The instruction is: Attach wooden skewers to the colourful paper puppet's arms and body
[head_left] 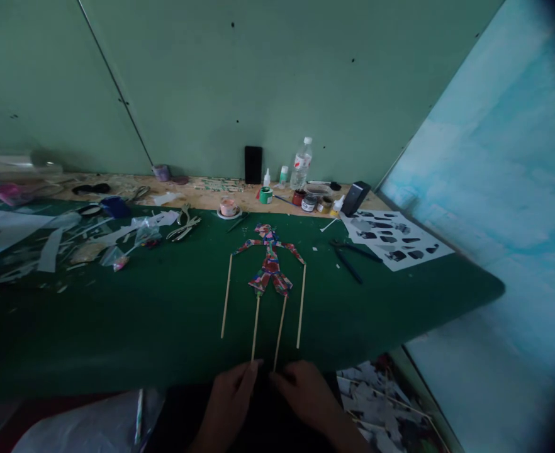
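A colourful paper shadow puppet lies flat on the green tabletop, its arms spread and its legs toward me. Thin wooden sticks run from its arms and legs. My left hand pinches the lower end of the left leg stick at the table's front edge. In my right hand is the lower end of the right leg stick, between thumb and fingers. The left arm stick and the right arm stick rest loose on the table, apart from both hands.
Black-handled pliers and a sheet of printed shapes lie to the right. Paint jars, a water bottle and a phone stand along the back. Metal pliers, paper scraps and small plastic bags spread leftward.
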The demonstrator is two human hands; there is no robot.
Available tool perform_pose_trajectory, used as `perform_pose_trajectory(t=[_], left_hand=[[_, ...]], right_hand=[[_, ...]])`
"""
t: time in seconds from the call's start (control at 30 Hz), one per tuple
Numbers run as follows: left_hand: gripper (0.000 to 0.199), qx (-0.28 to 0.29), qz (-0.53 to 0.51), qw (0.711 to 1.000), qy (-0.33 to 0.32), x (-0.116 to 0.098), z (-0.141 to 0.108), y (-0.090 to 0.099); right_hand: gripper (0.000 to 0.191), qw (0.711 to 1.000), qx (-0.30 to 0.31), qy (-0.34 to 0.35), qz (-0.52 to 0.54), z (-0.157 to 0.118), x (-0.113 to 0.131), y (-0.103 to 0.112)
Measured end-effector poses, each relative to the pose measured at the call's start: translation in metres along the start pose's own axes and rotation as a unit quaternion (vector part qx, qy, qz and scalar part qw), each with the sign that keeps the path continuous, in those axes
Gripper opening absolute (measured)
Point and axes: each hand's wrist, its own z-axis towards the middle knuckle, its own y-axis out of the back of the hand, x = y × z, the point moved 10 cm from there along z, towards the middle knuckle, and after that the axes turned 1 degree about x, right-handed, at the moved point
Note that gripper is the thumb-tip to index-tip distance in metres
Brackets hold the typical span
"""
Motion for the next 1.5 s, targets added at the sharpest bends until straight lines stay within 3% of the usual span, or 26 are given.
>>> perform_pose_trajectory(t=[0.13,0.23,0.4,0.6,0.97,1.5], left_hand=[[0.054,0.016,0.045,0.999,-0.013,-0.01,-0.003,-0.003],[0.054,0.014,0.047,0.999,-0.02,-0.01,-0.001,-0.004],[0.053,0.031,0.025,0.999,-0.027,-0.003,0.002,-0.012],[0.049,0.101,-0.014,0.995,-0.013,-0.002,0.001,-0.027],[0.047,0.127,-0.069,0.989,0.008,0.008,0.006,-0.036],[0.053,0.156,0.023,0.987,-0.038,-0.012,-0.001,-0.037]], right_hand=[[0.035,0.989,-0.055,0.036,0.129,-0.001,0.011,-0.01],[0.03,0.984,-0.053,0.043,0.162,-0.007,0.014,-0.021],[0.025,0.985,0.004,0.105,0.141,-0.017,0.028,-0.036],[0.034,0.989,0.012,0.089,0.118,-0.02,0.022,-0.038],[0.041,0.99,0.029,0.093,0.103,-0.018,0.02,-0.043],[0.035,0.991,0.061,0.08,0.084,-0.025,0.029,-0.045]])
